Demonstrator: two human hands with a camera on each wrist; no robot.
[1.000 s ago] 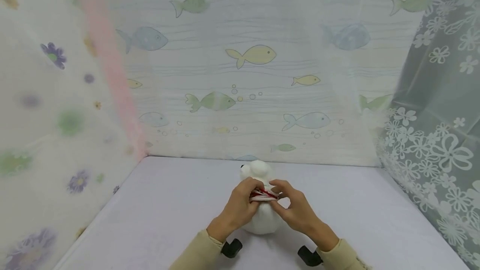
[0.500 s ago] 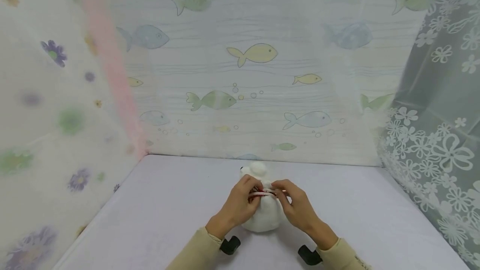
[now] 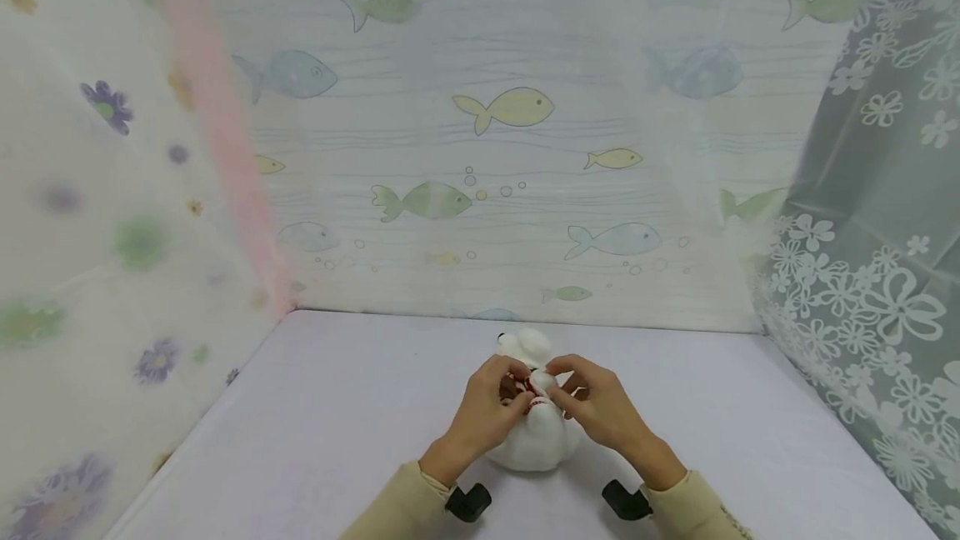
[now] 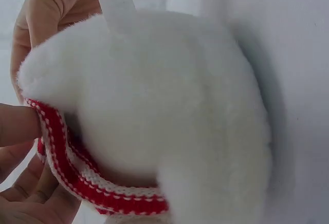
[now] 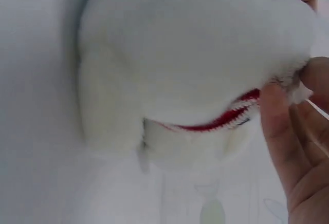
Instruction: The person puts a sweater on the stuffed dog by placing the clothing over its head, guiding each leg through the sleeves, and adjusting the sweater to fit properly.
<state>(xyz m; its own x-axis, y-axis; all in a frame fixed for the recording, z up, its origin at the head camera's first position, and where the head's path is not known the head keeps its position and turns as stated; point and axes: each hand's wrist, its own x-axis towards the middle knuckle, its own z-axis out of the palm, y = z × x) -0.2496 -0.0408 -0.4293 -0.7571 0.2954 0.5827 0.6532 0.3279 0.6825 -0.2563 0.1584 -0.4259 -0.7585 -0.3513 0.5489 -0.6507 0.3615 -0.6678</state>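
Note:
A white plush bear sits upright on the table, its back toward me and its dark nose at the far left of its head. Around its neck runs a red-and-white knitted scarf. My left hand pinches the scarf between thumb and fingers at the left of the neck. With thumb and forefinger, my right hand pinches the knit on the other side, seen close up in the right wrist view. A white fabric tag sticks out from the bear's back. The bear's front is hidden from the head view.
The table has a white cover. A fish-print curtain hangs along its back edge, a floral sheet on the left and a grey flowered sheet on the right. Black wrist mounts hang beneath both wrists.
The bear has shifted and tilted slightly to the right. The scarf strip, earlier stretched level between both hands, now slants down across the upper back. Both hands have moved slightly right.

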